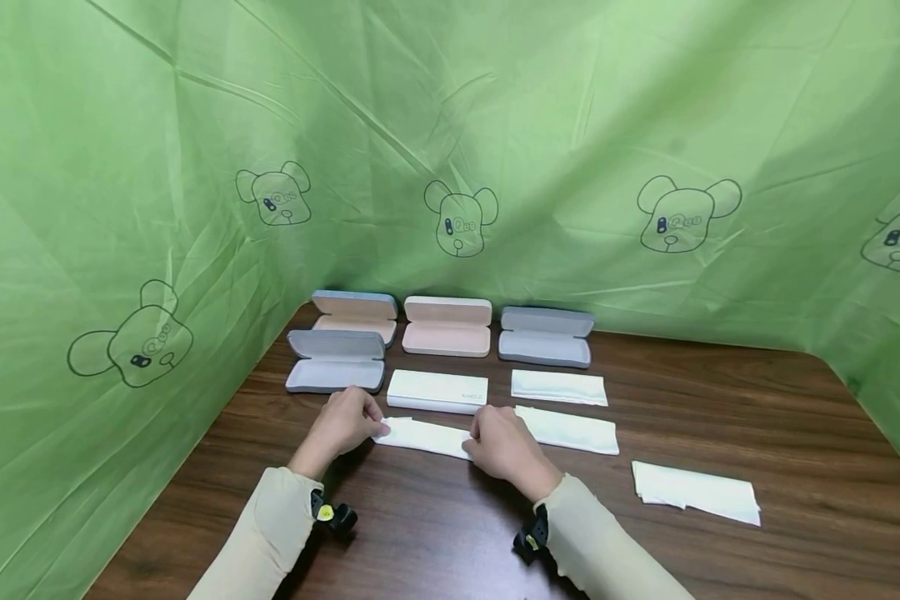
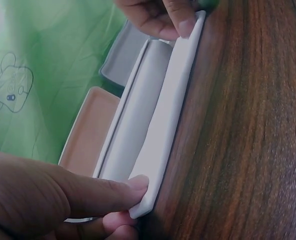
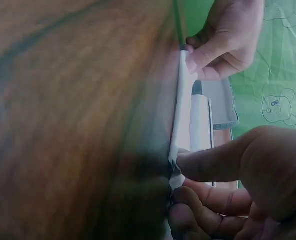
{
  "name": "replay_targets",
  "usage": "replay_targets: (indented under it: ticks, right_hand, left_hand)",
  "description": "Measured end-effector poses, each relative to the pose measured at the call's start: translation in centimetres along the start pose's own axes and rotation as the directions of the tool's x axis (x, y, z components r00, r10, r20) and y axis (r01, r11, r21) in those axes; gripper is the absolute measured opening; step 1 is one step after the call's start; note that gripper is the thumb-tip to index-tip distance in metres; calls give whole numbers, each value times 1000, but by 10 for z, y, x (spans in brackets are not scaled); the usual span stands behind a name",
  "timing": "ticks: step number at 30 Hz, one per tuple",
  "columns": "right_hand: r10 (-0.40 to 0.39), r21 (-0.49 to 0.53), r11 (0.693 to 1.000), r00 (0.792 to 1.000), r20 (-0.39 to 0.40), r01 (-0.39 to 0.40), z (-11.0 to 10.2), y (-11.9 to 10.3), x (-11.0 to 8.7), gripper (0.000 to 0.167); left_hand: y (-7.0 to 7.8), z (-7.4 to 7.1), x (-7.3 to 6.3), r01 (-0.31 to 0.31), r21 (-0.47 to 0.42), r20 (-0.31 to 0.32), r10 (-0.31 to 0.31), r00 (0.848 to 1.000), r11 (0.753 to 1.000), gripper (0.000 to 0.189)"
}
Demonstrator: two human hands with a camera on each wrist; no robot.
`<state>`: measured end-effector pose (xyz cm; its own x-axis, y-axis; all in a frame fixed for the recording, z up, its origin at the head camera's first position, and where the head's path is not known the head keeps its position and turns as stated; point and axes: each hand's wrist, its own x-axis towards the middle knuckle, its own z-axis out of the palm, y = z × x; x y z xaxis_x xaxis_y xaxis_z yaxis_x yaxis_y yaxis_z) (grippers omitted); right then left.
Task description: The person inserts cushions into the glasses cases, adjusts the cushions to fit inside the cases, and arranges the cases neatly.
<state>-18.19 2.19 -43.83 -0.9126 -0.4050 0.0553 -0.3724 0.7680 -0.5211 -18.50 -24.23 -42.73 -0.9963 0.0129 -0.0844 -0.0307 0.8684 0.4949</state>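
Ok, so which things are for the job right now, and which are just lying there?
For the job now:
left hand
right hand
white cloth both hold

Just lying there, though perhaps belonging too:
three other white cloths
closed white case
four open cases

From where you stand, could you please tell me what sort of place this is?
It is probably a makeshift recording booth: a green sheet printed with bear heads hangs behind and on both sides of a wooden table, and a small black camera is strapped at each wrist.
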Motion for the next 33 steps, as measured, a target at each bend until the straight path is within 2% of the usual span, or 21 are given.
replay_targets:
  ticks: [6,17,24,33]
  right_hand:
    - [-24,-27,999,999,-28,23,6,-2,0,47]
    - [-73,-114,991,996,-50,67,7,-4,-3,26]
    - [-48,44,998,999,-19,49,-6,-6,-1,27]
    - [-33,117,992,999,-38,38,-17,-10,11,21]
  left_hand:
    - [-1,1,-1,-25,-1,-6,25,1000,1000,20]
    - [2,-1,-3,-67,-8,-20,66,998,998,22]
    - [6,-8,-3,-77,-90,-22,76,997,993,20]
    - [5,-22,2,-64,-119,-29,61,998,991,16]
